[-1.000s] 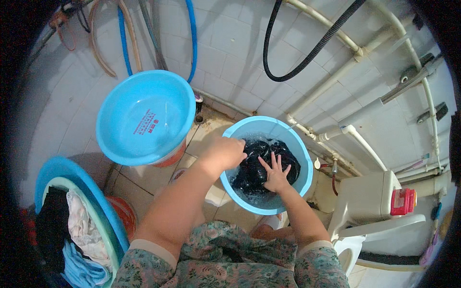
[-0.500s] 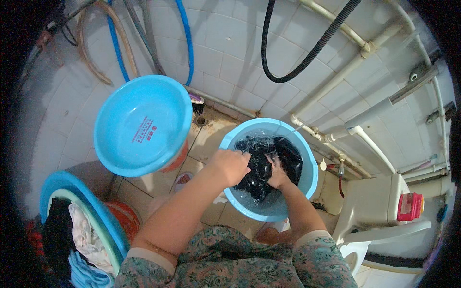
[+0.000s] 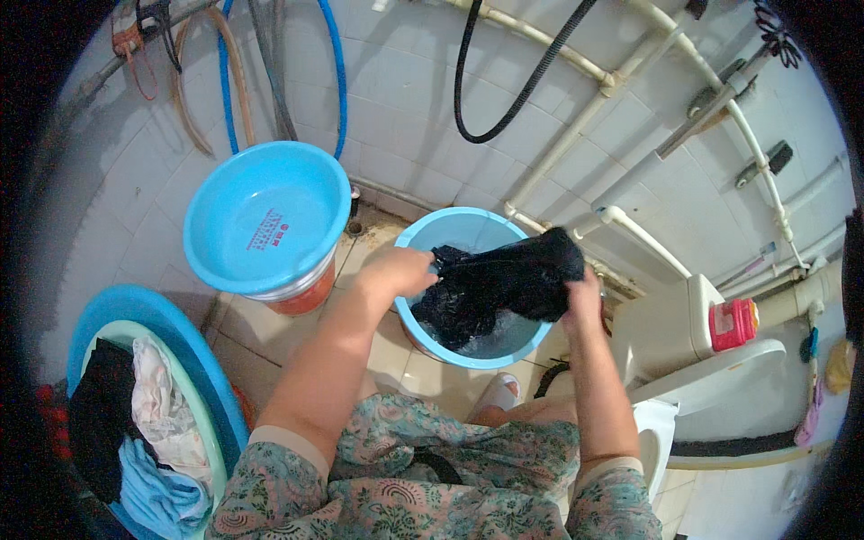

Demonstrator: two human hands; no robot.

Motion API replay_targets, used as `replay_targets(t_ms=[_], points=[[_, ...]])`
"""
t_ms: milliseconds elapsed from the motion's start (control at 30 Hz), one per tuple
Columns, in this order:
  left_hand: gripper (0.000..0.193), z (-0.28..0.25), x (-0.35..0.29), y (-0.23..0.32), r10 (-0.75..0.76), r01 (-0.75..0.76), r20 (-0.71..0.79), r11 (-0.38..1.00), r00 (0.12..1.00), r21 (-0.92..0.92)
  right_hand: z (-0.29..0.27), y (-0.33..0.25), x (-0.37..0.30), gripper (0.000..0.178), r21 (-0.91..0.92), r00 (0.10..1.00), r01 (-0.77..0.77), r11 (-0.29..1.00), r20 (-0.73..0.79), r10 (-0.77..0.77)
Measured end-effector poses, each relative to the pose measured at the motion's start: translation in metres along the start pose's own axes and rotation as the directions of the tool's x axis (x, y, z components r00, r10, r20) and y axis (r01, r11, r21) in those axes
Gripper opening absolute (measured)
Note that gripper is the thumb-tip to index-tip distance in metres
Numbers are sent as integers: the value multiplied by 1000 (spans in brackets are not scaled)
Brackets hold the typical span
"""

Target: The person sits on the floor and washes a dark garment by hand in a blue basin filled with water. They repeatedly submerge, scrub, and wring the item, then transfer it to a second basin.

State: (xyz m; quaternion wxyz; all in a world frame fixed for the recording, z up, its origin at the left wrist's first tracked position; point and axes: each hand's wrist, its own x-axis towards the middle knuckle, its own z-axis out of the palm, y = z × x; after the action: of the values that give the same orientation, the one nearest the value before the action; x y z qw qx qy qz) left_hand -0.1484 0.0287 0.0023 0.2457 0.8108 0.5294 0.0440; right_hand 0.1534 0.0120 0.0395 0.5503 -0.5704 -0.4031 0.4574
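A wet black garment stretches between my hands over a light-blue basin of water. Which kind of garment it is, I cannot make out. My left hand grips its left end at the basin's left rim, fingers closed. My right hand clasps the other end, raised past the right rim. The garment's lower left part hangs down into the basin, close to the water.
To the left, a blue basin rests on a red bucket. Nearer me, a pale green basin holds black, white and blue laundry. A toilet tank with a red container stands right. Pipes and hoses line the tiled wall.
Both hands were down at the black garment inside the basin. They have since spread apart and lifted it, the right hand moving out past the rim. The view has shifted somewhat.
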Motion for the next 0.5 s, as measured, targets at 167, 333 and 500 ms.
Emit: replay_targets(t_ms=[167,333,500], points=[[35,0,-8,-14,-84,85,-15,995,996,52,26,-111,-19,23,73,989,139,988,-58,-135],[34,3,-1,-14,-60,61,-30,997,998,42,22,-118,-4,24,177,980,198,964,-64,-190],[32,-4,3,-11,-50,50,-61,999,997,-2,8,-18,28,69,-260,953,302,917,44,-301]])
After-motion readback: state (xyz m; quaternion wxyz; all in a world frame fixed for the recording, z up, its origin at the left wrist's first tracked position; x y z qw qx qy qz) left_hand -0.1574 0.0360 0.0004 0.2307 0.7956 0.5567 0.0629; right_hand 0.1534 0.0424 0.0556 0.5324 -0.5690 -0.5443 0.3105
